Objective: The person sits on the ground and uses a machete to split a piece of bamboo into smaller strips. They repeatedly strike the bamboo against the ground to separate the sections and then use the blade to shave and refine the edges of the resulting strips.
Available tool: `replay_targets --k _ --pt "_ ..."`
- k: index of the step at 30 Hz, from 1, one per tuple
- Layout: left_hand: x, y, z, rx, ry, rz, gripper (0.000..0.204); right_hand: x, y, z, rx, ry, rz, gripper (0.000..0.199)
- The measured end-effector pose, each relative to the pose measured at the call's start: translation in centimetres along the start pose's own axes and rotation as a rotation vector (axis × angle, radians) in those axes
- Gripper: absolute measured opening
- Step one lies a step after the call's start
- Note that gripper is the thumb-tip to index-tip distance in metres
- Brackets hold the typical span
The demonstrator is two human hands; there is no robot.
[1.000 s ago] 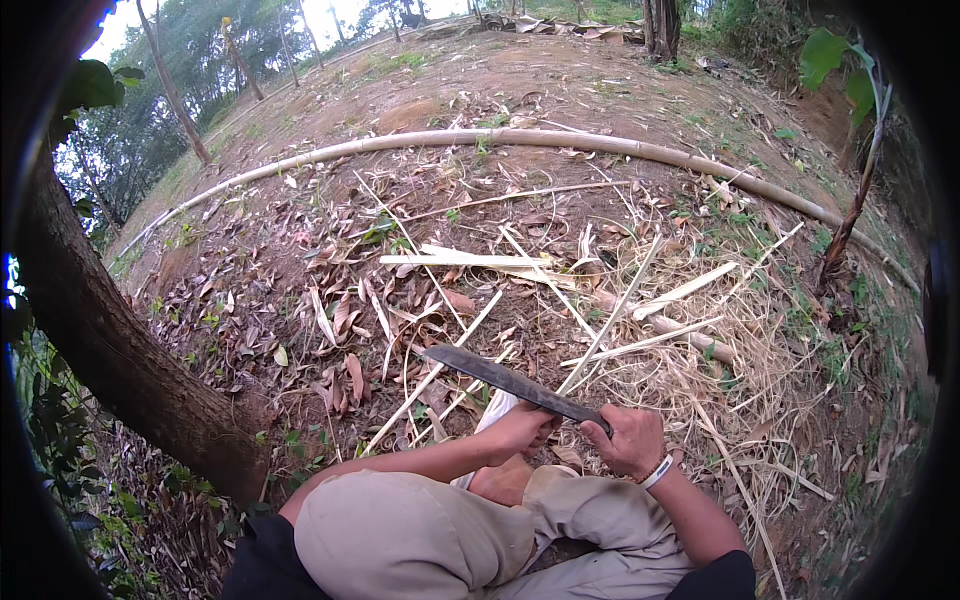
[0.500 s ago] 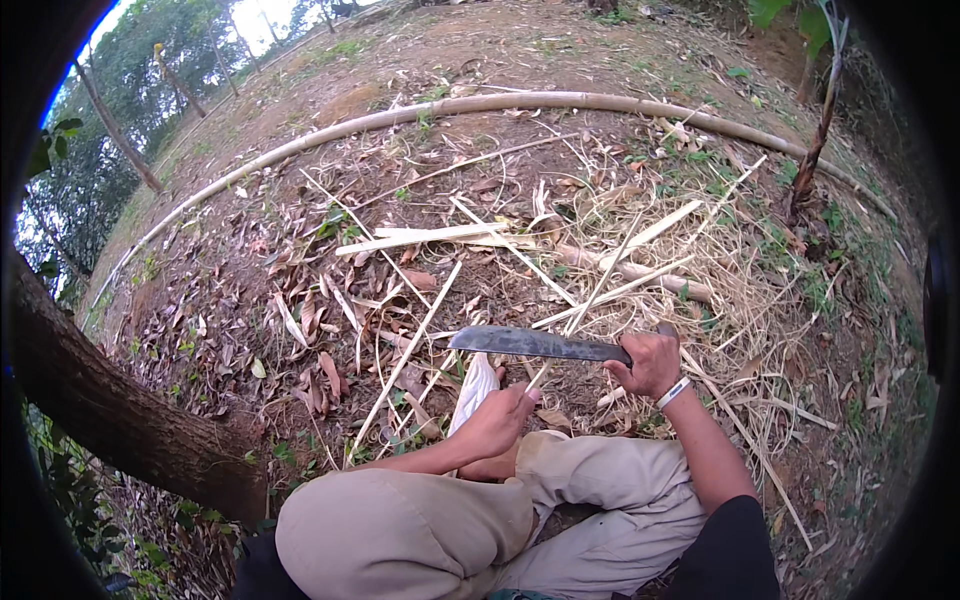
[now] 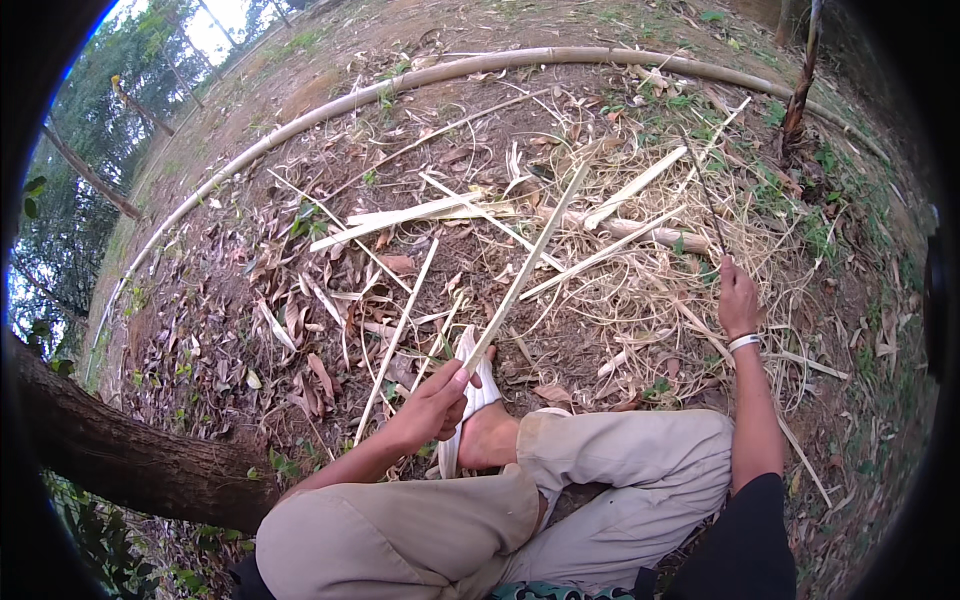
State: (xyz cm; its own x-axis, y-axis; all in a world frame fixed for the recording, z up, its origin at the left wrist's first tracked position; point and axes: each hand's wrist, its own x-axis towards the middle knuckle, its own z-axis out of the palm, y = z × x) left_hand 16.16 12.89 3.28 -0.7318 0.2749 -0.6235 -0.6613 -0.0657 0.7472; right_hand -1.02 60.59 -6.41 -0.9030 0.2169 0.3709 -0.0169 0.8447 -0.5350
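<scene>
My left hand (image 3: 436,405) is closed on the lower end of a pale split-bamboo strip (image 3: 527,265), thumb on top. The strip slants up and away to the right, above the ground. On the right, my right hand (image 3: 738,298) grips a machete (image 3: 712,200) by its handle, which the fingers mostly hide. Its blade points away from me, seen nearly edge-on as a thin dark line, apart from the strip. Just beyond my left hand, a white cloth (image 3: 482,372) is wrapped over my bare foot (image 3: 490,437).
Several bamboo strips (image 3: 400,215) lie across dry leaves ahead. Curly shavings (image 3: 620,265) heap around a short bamboo piece (image 3: 665,237) at the right. A long bamboo pole (image 3: 440,72) arcs behind them. A tree trunk (image 3: 140,450) leans at the left; a thin stem (image 3: 800,100) stands far right.
My right hand has swung the machete right and away, its blade turning from broadside to edge-on. The bamboo strip, mostly hidden before, now rises in full view from my left hand, which moved left.
</scene>
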Motion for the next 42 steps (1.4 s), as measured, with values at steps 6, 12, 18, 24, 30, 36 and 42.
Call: replay_targets --k 6,12,18,24,30,36,42 --pt "4.3 1.3 2.3 0.172 0.037 0.106 0.032 -5.4 -15.5 0.9 0.170 -0.267 -0.432 0.057" --pt "5.9 1.4 4.7 0.697 0.178 0.432 0.033 -7.6 -18.9 2.8 0.148 -0.320 -0.588 0.060" --pt "4.8 1.0 5.3 0.861 0.231 0.312 0.032 -7.4 -15.3 5.2 0.154 -0.230 -0.643 0.063" --pt "2.8 -1.1 4.3 0.828 0.156 0.207 0.029 -3.6 -8.7 5.0 -0.023 -0.203 -0.582 0.060" --pt "-0.1 -0.5 2.2 0.972 0.118 0.193 0.026 -1.8 -3.8 4.4 -0.094 -0.194 -0.506 0.058" --pt "-4.3 0.8 0.4 0.943 0.109 0.044 0.024 -0.5 -1.3 3.8 -0.180 -0.247 -0.547 0.062" --pt "-10.9 1.0 -4.3 0.950 0.260 -0.030 0.024 -0.6 1.6 2.1 -0.343 -0.417 -0.064 0.064"
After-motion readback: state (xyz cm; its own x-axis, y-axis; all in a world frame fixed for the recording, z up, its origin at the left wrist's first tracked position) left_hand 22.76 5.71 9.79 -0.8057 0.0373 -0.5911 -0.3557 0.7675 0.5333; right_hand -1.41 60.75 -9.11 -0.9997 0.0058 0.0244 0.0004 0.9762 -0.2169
